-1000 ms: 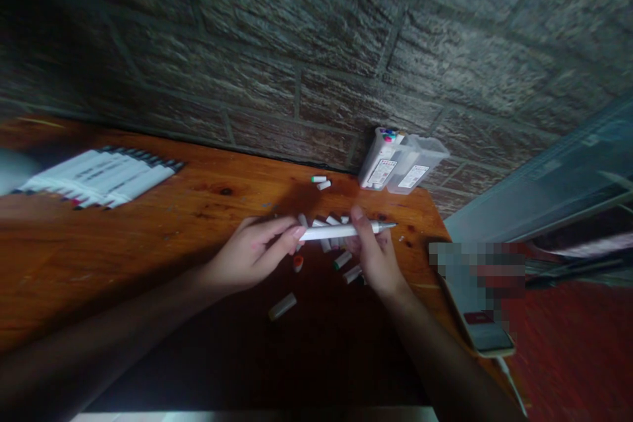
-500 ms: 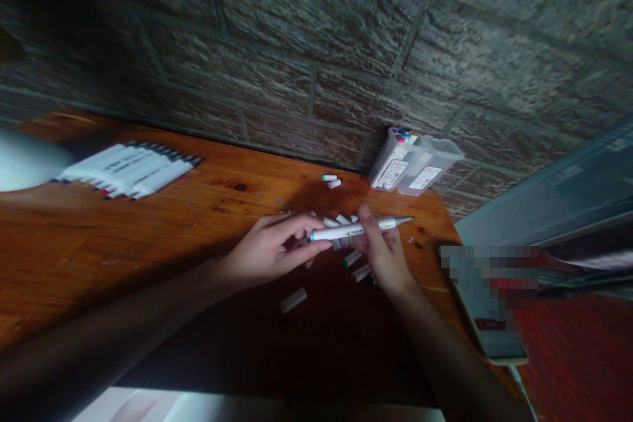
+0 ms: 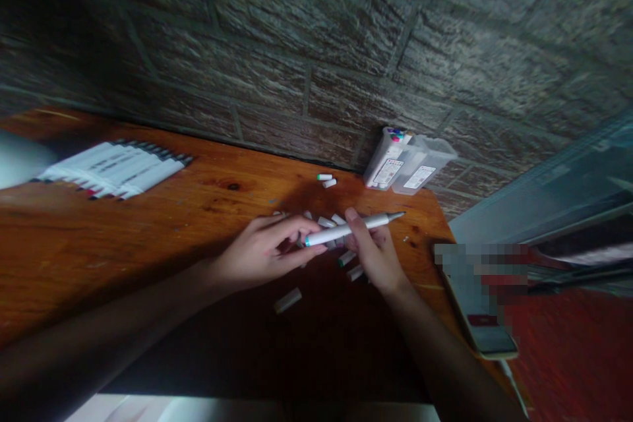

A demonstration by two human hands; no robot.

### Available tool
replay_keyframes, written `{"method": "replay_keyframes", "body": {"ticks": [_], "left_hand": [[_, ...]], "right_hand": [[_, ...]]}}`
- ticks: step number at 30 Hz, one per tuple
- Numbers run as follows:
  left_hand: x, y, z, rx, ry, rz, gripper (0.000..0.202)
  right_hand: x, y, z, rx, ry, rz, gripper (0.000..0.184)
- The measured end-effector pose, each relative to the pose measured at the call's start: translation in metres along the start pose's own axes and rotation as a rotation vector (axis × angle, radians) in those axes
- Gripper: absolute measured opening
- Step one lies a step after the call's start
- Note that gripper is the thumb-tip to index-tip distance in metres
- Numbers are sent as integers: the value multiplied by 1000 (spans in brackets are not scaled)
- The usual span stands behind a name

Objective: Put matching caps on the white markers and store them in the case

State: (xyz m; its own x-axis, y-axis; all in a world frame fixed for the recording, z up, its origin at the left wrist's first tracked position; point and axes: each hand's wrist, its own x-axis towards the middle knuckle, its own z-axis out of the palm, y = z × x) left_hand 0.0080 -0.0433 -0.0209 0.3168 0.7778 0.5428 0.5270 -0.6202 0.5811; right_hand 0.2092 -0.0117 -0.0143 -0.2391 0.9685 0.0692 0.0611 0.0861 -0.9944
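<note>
A white marker (image 3: 329, 234) with a teal band at its left end and an uncapped grey tip at its right is held slantwise above the table. My right hand (image 3: 378, 254) grips its barrel, thumb on top. The thumb and fingers of my left hand (image 3: 262, 244) pinch around the teal end. Below and behind the hands lie several loose marker caps, partly hidden by them. One pale cap (image 3: 288, 301) rests nearer to me, and a green-ended cap (image 3: 347, 258) lies beside my right hand.
Uncapped markers (image 3: 119, 168) lie in a row at the left. Two caps (image 3: 325, 177) sit near the stone wall (image 3: 267, 66). Farther right stand a clear case of markers (image 3: 383, 168) and an open clear case (image 3: 420, 168). A phone (image 3: 494, 341) with a cable lies at the right edge.
The marker has rolled a little in my fingers, so its printed lettering no longer shows. Both hands keep their hold. The whole view has shifted slightly.
</note>
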Motion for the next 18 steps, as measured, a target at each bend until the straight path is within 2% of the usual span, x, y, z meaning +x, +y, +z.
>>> {"method": "replay_keyframes", "body": {"ticks": [11, 18], "left_hand": [[-1, -1, 1, 23, -55, 7, 17], [-3, -2, 3, 26, -56, 13, 16]], "right_hand": [[5, 6, -2, 43, -67, 107, 51], [5, 7, -2, 28, -54, 129, 50]]}}
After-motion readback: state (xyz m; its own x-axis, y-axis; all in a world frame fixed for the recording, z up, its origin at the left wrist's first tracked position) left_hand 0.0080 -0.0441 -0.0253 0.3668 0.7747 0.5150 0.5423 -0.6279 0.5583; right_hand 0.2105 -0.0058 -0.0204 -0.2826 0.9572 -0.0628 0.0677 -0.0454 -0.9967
